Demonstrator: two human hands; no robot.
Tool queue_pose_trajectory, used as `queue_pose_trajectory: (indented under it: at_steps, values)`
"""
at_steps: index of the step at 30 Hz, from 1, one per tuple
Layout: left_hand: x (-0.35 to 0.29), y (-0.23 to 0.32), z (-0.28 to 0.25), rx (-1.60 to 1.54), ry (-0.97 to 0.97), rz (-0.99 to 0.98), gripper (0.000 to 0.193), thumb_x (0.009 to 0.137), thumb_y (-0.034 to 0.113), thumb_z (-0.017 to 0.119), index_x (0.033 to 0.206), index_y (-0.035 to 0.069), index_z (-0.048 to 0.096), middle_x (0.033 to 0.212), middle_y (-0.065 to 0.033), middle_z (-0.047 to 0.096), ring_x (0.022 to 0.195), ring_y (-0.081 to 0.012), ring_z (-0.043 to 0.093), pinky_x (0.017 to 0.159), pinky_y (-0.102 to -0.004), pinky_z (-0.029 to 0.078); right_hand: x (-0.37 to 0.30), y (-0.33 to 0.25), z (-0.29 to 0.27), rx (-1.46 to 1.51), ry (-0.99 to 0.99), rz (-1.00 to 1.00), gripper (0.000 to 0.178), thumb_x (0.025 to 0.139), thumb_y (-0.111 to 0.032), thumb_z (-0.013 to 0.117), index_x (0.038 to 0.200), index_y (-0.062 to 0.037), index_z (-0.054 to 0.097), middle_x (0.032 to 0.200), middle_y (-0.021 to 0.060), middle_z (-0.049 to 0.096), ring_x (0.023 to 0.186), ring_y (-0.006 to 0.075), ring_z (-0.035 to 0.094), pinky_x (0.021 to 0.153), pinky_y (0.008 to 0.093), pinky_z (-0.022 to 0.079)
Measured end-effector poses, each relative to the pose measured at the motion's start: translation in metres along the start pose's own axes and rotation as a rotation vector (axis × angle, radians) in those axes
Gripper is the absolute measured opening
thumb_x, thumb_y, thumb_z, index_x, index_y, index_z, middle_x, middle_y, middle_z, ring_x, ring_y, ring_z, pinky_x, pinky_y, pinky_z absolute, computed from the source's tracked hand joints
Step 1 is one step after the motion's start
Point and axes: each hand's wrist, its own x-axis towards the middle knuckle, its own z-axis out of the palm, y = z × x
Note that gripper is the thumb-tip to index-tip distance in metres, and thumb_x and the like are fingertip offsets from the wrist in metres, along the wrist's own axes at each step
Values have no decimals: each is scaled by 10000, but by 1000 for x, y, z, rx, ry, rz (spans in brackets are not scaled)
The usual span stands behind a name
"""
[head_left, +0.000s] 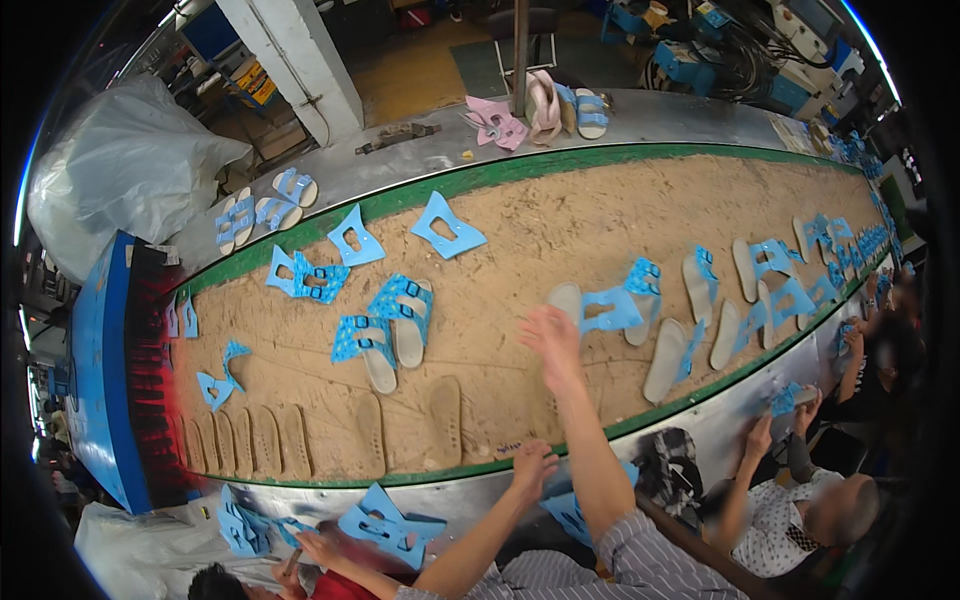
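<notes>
Over the conveyor (640,220), R hand (551,338) spread open just beside a grey sole (565,297), blue upper (622,312) to the sole's right; contact unclear. L hand (535,468) half-curled at near edge, apart from R; can't tell if holding anything. Prob. reach step; next calls for pinching sole's rim.

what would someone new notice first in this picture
Likely the long tan belt stretching across the middle. At its left end stands a blue machine with a red glow at its mouth. A pair of blue-strapped sandals lies left of centre, the person's right hand spread farther right.
</notes>
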Motion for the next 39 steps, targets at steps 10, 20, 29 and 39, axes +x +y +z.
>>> queue_pose_trajectory:
  at_steps: [10, 20, 29, 39]
  values:
    - [28, 5, 30, -234, -1, 95, 401, 1017, 219, 736, 1341, 18, 608, 1109, -73, 701, 948, -207, 701, 858, -349, 576, 236, 73, 205, 5, 287, 459, 478, 1032, -348, 746, 1310, 4, 580, 1242, 172, 660, 986, 282, 714, 695, 477, 668]
    - [-233, 182, -49, 770, 99, 822, 286, 970, 117, 765, 1220, -13, 712, 1167, -152, 735, 1084, -217, 691, 902, -335, 554, -95, -106, 45, -28, 100, -137, 280, 1110, -192, 627, 1320, -17, 565, 1198, 165, 735, 1021, 228, 766, 849, 408, 672]
    - [-398, 160, -99, 837, 153, 1116, 563, 994, 457, 770, 1180, -40, 581, 1080, -169, 747, 816, -148, 639, 802, -291, 501, -352, -172, -54, 124, 20, -154, 384, 1156, -232, 531, 1431, 33, 488, 1291, 213, 729, 1116, 234, 756, 955, 402, 638]
    - [-452, 131, -48, 823, -149, 1383, 419, 1014, 255, 718, 798, -100, 660, 999, -293, 779, 852, -377, 770, 779, -448, 597, -440, -152, -25, 51, 122, -473, 377, 1173, -163, 435, 1454, 87, 434, 1343, 265, 685, 1162, 251, 730, 909, 324, 640]
